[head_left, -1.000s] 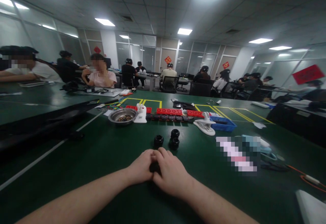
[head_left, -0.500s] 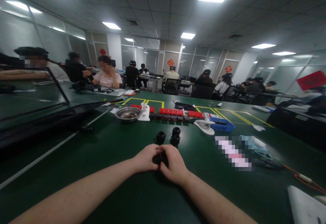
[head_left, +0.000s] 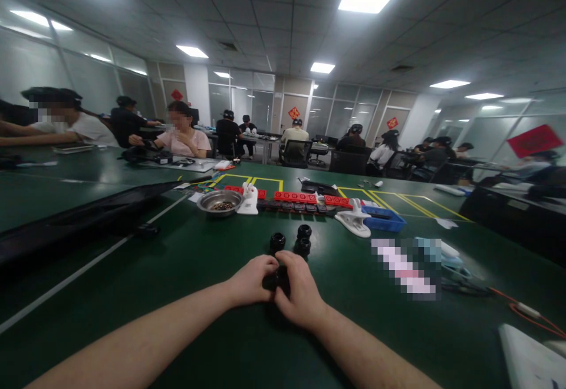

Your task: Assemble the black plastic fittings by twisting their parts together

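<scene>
My left hand (head_left: 252, 281) and my right hand (head_left: 303, 287) meet above the green table, fingers curled round one dark black part (head_left: 274, 280). Most of that part is hidden by my fingers, so its kind does not show. Just beyond my fingertips stand three small, round black pieces with openings on top: one on the left (head_left: 277, 242), one at the back right (head_left: 304, 231) and one close in front of that (head_left: 303, 247).
Farther back are a metal bowl (head_left: 220, 203) of small parts, a white clamp-like stand (head_left: 248, 199), red slotted strips (head_left: 298, 196), another white clamp-like piece (head_left: 354, 221) and a blue tray (head_left: 384, 219). A long black item (head_left: 88, 212) lies left. People sit beyond.
Both hands keep hold of the black part, with slight finger movement. The slanted dark bar at the left is gone from its raised position. A person across the table has lowered a hand.
</scene>
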`<action>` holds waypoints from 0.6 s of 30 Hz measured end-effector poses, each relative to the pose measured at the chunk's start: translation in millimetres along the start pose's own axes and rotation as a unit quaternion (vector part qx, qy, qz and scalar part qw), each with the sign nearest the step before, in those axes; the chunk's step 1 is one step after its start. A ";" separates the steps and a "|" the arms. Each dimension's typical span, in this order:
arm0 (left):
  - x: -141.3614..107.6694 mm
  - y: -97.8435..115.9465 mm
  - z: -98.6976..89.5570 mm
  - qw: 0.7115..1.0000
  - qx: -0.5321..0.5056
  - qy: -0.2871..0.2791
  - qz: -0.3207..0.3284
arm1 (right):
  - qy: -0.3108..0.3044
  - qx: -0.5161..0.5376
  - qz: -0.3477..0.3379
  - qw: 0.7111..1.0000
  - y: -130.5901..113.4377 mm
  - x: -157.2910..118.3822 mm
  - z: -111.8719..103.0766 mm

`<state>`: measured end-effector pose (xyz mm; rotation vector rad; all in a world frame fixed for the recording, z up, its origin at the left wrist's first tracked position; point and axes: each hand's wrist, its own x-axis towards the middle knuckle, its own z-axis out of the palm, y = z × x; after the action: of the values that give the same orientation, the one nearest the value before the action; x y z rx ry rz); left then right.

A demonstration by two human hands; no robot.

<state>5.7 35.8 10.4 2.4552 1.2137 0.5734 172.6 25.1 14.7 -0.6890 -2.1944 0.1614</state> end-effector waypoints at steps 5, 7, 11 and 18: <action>0.2 -0.4 -2.9 1.000 0.004 -0.013 0.000 | 0.024 -0.042 0.070 0.996 6.8 -1.3 6.1; 0.7 -0.8 -2.4 1.000 0.001 -0.010 0.001 | 0.021 -0.038 0.090 0.995 9.5 -1.6 8.5; 1.7 -2.6 0.6 1.000 -0.004 -0.006 -0.008 | 0.017 -0.006 0.051 0.999 7.2 -1.5 6.9; 2.0 -3.5 0.3 1.000 0.006 -0.011 -0.005 | 0.016 -0.033 0.061 0.997 2.5 0.0 3.5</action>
<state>4.6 39.5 9.0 2.4575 1.2241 0.5357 171.0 27.6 11.6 -0.8567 -2.1354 0.1396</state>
